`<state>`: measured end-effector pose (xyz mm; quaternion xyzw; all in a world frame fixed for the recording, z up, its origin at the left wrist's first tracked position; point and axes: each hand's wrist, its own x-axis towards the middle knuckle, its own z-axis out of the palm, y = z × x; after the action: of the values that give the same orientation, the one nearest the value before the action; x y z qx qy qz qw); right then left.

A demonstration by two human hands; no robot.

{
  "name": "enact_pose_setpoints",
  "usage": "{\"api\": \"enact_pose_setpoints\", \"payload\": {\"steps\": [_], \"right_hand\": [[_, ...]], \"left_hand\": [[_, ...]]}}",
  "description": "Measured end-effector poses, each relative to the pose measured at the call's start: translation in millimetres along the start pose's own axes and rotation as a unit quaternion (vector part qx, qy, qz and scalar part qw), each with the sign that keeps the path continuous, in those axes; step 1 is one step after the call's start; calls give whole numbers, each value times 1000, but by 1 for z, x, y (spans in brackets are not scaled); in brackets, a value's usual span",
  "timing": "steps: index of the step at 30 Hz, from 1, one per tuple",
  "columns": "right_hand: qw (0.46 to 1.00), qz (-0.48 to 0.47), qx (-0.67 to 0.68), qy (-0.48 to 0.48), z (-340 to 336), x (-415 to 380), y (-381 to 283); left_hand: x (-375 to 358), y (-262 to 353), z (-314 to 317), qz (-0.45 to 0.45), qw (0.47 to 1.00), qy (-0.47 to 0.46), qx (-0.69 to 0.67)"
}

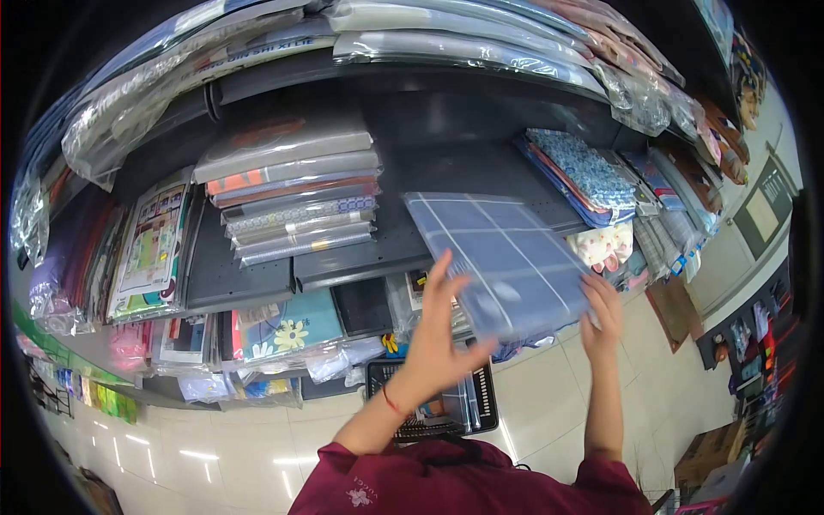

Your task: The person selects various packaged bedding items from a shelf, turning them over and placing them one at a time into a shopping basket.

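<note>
A flat blue-grey checked fabric pack [506, 257] in clear wrap lies half on the dark shelf [412, 223], its near end sticking out over the edge. My left hand [438, 330] holds that near end from below, thumb up at its lower corner. My right hand [601, 309] grips the pack's right near corner. A red string circles my left wrist. To the left on the same shelf sits a stack of wrapped fabric packs [292, 184].
Blue patterned packs [584, 172] lie to the right on the shelf, and more wrapped packs [446, 34] fill the shelf above. Lower shelves hold floral packs [287, 330]. A black basket [468, 403] stands on the tiled floor below my arms.
</note>
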<state>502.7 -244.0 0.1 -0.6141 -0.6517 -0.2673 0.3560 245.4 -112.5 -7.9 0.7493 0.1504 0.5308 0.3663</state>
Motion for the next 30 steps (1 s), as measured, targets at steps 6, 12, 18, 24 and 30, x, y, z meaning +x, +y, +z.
{"api": "enact_pose_setpoints", "payload": {"steps": [6, 12, 18, 24, 30], "right_hand": [[996, 8, 80, -44, 120, 32, 46], [988, 48, 130, -69, 188, 68, 88], [984, 77, 147, -68, 222, 97, 108], [986, 56, 156, -26, 233, 87, 124], [872, 291, 326, 221, 198, -22, 54]], "left_hand": [[22, -105, -7, 16, 920, -6, 392], [63, -147, -1, -26, 904, -9, 426], [102, -161, 1, -163, 917, -35, 363], [97, -175, 1, -16, 936, 22, 350], [-33, -136, 29, 165, 929, 41, 327]]}}
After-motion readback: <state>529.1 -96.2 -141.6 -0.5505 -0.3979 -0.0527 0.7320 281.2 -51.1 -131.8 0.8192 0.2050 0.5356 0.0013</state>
